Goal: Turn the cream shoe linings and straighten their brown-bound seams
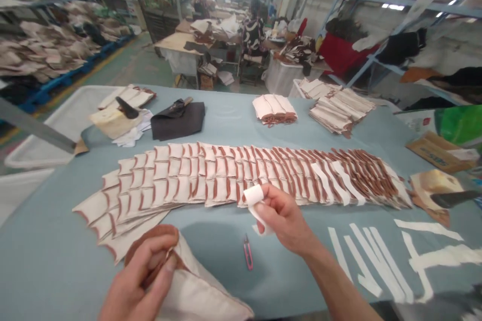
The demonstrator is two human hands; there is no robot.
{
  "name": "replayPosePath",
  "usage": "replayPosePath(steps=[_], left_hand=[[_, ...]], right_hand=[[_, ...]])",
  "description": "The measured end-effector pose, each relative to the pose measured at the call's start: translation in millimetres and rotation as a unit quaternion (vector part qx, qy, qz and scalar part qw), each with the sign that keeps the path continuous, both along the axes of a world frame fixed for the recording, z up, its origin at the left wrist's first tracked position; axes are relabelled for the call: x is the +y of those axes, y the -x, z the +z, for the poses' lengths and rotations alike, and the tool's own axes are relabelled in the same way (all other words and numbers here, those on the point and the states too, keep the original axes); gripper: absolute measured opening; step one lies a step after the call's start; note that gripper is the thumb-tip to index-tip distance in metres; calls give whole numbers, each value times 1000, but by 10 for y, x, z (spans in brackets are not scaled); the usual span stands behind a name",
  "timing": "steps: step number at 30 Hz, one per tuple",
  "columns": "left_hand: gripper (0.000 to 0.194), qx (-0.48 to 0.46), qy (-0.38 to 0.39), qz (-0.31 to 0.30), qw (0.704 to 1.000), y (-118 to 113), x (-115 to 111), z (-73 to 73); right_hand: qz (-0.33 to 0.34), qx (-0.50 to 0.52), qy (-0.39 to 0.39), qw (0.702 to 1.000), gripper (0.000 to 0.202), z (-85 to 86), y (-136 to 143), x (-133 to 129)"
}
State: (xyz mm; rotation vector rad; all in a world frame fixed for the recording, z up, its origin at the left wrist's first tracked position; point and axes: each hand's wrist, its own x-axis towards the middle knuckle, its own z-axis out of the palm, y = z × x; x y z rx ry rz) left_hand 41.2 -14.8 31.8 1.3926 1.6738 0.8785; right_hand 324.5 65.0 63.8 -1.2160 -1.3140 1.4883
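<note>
The cream fabric piece (203, 288), brown-edged, lies at the table's near side, and it looks light, soft and floppy, best pinched at that folded brown edge. Right there the left hand (145, 276) has it, fingers closed on the fold. Over to the right hand (282, 218): fingers curled, thumb pressing a white strip (254, 194). Between them, pink snips (247, 253); beyond, overlapping rows of matching pieces (222, 173).

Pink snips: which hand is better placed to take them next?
Probably the right hand: it's nearer the pink snips and holds only a white strip; the left hand grips the cream piece.
</note>
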Motion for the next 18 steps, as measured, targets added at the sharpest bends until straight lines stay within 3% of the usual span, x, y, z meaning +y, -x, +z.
replayPosePath(steps=[3,9,15,18], left_hand=[[34,-56,-2,12,998,91,-41,191],[23,-124,-6,-80,989,434,-201,531],[24,-274,30,-75,958,632,-418,586],[37,-346,54,-84,933,667,-514,536]], right_hand=[[59,27,36,997,34,132,480,-251],[167,35,55,984,44,280,1184,-537],[260,126,100,952,48,187,1618,-654],[275,153,114,942,48,105,1723,-719]])
